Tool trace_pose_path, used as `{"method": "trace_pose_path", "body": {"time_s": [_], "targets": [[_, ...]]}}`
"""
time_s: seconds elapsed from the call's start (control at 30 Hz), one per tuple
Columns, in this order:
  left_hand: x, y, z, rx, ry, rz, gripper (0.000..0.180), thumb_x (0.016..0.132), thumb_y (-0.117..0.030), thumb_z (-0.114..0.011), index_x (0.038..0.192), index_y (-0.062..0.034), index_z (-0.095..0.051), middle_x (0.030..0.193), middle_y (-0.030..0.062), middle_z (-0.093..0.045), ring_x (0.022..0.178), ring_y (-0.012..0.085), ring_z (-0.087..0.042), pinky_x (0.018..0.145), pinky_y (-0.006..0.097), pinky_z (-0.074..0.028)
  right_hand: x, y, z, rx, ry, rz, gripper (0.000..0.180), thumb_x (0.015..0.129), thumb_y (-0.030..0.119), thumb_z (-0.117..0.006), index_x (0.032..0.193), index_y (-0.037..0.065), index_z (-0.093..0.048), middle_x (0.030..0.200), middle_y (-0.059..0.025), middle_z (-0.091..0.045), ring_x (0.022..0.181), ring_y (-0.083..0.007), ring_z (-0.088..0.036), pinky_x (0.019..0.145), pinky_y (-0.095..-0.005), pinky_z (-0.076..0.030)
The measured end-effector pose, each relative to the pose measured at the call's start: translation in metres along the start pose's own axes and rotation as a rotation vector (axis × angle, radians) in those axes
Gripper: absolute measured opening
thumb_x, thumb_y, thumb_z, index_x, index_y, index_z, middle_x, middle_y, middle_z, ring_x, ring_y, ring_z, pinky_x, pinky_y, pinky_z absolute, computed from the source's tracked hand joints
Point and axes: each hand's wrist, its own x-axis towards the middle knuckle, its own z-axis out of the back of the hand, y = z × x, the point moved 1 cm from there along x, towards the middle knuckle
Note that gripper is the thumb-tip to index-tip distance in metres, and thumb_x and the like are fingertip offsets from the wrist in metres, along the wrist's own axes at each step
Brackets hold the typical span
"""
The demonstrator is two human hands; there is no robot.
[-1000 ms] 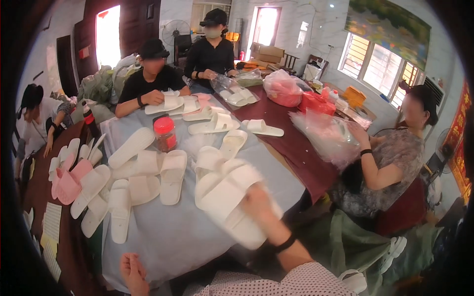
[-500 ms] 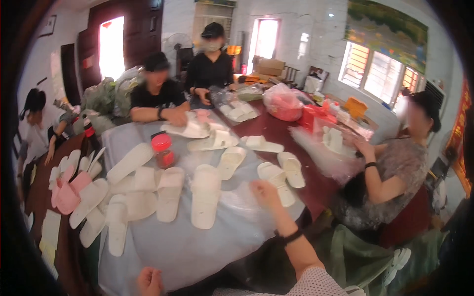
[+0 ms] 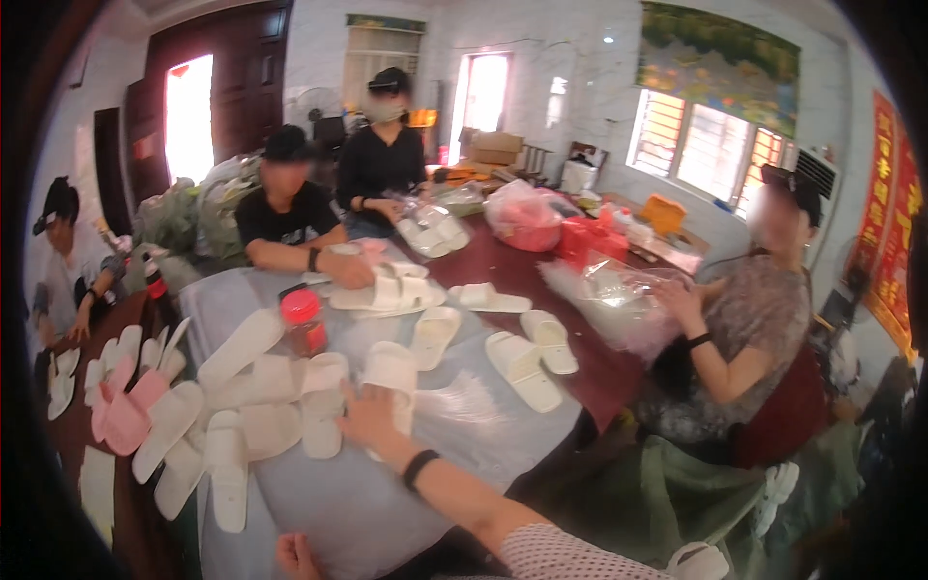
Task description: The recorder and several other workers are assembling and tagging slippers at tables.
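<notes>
My right hand (image 3: 373, 418), with a dark band on its wrist, reaches left across the table. Its fingers are spread and overlap the lower part of a white slipper (image 3: 387, 365), which they partly hide. Whether they press on it I cannot tell. Another white slipper (image 3: 324, 401) lies just left of those fingers. At the lower edge my left hand (image 3: 300, 557) shows only in part, fingers curled in; anything inside them is hidden. Right of my right hand lies clear plastic wrap (image 3: 459, 401). A pair of white slippers (image 3: 522, 369) rests farther right.
A red-lidded jar (image 3: 303, 319) stands behind the slippers. Piled white slippers (image 3: 227, 464) and pink slippers (image 3: 126, 411) cover the left side. Across the table, a co-worker's hand (image 3: 350, 271) touches slippers; another person holds bagged slippers (image 3: 435, 232). At right, someone handles a plastic bag (image 3: 619, 300).
My right hand has swung left and down from near the slipper pair to the white slipper mid-table. My left hand stays low, slightly further out of view. The whole view has shifted a little.
</notes>
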Motion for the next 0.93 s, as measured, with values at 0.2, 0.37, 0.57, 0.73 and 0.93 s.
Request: {"method": "trace_pose_path", "body": {"time_s": [0.2,0.37,0.57,0.73,0.93], "targets": [[-0.003,-0.016,-0.012,-0.296,0.065,0.157,0.016,0.089,-0.023,-0.045,0.078,-0.0112,-0.048,0.056,-0.0062,-0.035,0.047,0.0023,-0.032,0.037,0.018,-0.024,0.027,-0.026,-0.019,-0.091,-0.344,-0.029,0.039,0.073,0.028,-0.055,0.106,0.009,-0.054,0.103,-0.0133,-0.051,0.105,-0.0319,-0.042,0.087,-0.0510,-0.029],[-0.001,0.007,0.004,-0.295,0.044,0.132,0.014,0.089,-0.023,-0.047,0.080,-0.0122,-0.047,0.056,-0.0065,-0.035,0.046,0.0022,-0.031,0.037,0.017,-0.024,0.015,-0.011,-0.002,0.066,-0.385,-0.043,0.022,0.073,0.021,-0.054,0.091,0.010,-0.058,0.089,-0.0094,-0.053,0.095,-0.0266,-0.047,0.078,-0.0467,-0.035],[-0.011,-0.014,0.001,-0.257,0.084,0.128,0.019,0.089,-0.025,-0.045,0.078,-0.0099,-0.046,0.059,-0.0040,-0.037,0.050,0.0056,-0.033,0.042,0.020,-0.027,-0.062,0.010,0.060,0.381,-0.366,0.130,0.027,0.076,0.017,-0.052,0.101,0.010,-0.055,0.077,-0.0110,-0.050,0.081,-0.0291,-0.049,0.072,-0.0383,-0.039],[-0.018,-0.024,-0.001,-0.006,-0.018,-0.031,0.026,0.089,-0.026,-0.043,0.082,-0.0014,-0.046,0.061,0.0031,-0.038,0.055,0.0171,-0.036,0.053,0.030,-0.035,-0.121,0.025,0.043,0.416,-0.167,0.215,0.031,0.076,0.017,-0.052,0.107,0.011,-0.053,0.081,-0.0110,-0.052,0.084,-0.0291,-0.049,0.077,-0.0374,-0.037],[-0.023,-0.006,0.010,0.175,-0.079,-0.026,0.032,0.090,-0.029,-0.041,0.095,0.0016,-0.050,0.088,0.0167,-0.051,0.072,0.0223,-0.046,0.068,0.034,-0.039,-0.150,0.043,0.012,0.497,-0.021,0.371,0.032,0.075,0.015,-0.052,0.106,0.008,-0.053,0.090,-0.0126,-0.054,0.092,-0.0286,-0.050,0.082,-0.0371,-0.037]]}}
